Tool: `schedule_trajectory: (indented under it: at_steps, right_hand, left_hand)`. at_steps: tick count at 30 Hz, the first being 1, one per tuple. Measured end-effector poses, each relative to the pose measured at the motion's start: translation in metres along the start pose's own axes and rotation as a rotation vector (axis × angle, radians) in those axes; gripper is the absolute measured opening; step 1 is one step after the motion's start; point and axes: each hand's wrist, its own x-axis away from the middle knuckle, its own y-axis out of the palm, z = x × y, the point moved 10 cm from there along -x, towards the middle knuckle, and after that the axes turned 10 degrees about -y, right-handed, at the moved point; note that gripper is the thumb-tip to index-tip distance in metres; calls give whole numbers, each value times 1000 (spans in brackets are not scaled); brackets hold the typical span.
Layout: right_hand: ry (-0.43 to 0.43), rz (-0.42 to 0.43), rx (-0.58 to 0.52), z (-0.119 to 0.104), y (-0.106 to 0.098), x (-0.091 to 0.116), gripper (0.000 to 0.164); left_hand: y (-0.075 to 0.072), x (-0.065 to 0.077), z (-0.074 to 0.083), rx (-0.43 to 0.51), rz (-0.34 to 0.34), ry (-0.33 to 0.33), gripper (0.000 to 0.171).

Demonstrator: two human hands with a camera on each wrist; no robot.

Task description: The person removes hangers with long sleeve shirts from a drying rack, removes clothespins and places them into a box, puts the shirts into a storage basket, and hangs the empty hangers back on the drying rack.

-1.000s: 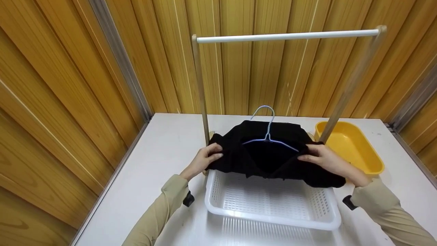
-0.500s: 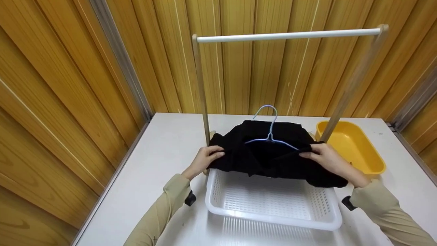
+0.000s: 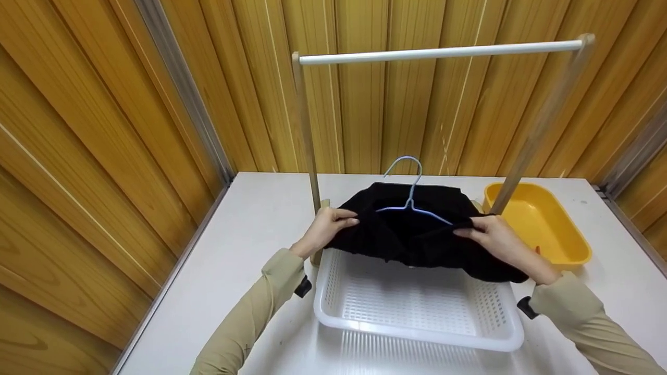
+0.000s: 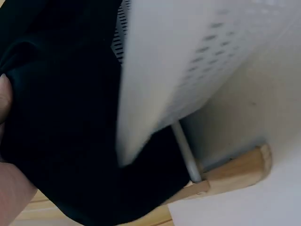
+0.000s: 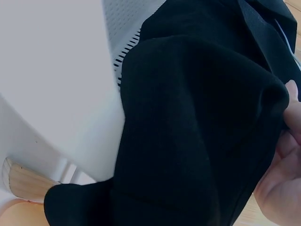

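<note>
A black garment (image 3: 401, 245) is stretched between both hands, over the back part of the white basket. Inside its neck opening sits a light blue wire hanger (image 3: 410, 203), its hook standing up above the collar. My left hand (image 3: 331, 225) pinches the cloth beside the opening on the left, thumb against fingers. On the other side my right hand (image 3: 492, 237) pinches the garment near the hanger's right end. In the right wrist view the cloth (image 5: 188, 122) falls in loose folds from the thumb. The hanger's lower part is hidden inside the garment.
A white perforated basket (image 3: 417, 330) stands on the white table (image 3: 234, 224) under the garment. Behind it rises a rack with wooden posts and a white rod (image 3: 443, 53). A yellow tray (image 3: 568, 234) with a small red item sits at the right. Wood-patterned panels enclose the table.
My left hand has moved right and slightly up along the garment, closer to the neck opening. The cloth's left side has drawn inward. The right hand has barely moved.
</note>
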Motion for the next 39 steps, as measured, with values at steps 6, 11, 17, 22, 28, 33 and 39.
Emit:
schedule_trajectory:
  at_steps: [6,11,17,22,28,33,39]
  right_hand:
    - [16,8,12,-1,-3,-1,8]
    - [-16,12,2,-6,-3,-6,8]
    - [-62,40,39,-14,-7,-12,8]
    - [-85,46,45,-21,-7,-19,10]
    - [-134,67,58,-32,-6,-26,11]
    - [-189,75,65,-42,-8,-29,13]
    - [-188,61,87,-38,-17,-24,14]
  left_hand:
    - [3,-10,19,-89,10,32,19]
    - [8,-16,34,-125,-4,54,17]
    - [20,-25,55,-101,-59,74,12]
    - [27,-29,70,-167,-66,112,10]
    - [24,-25,75,-247,-17,151,20]
    - [18,-22,73,-265,38,146,20]
    - [6,-18,65,-218,63,83,18]
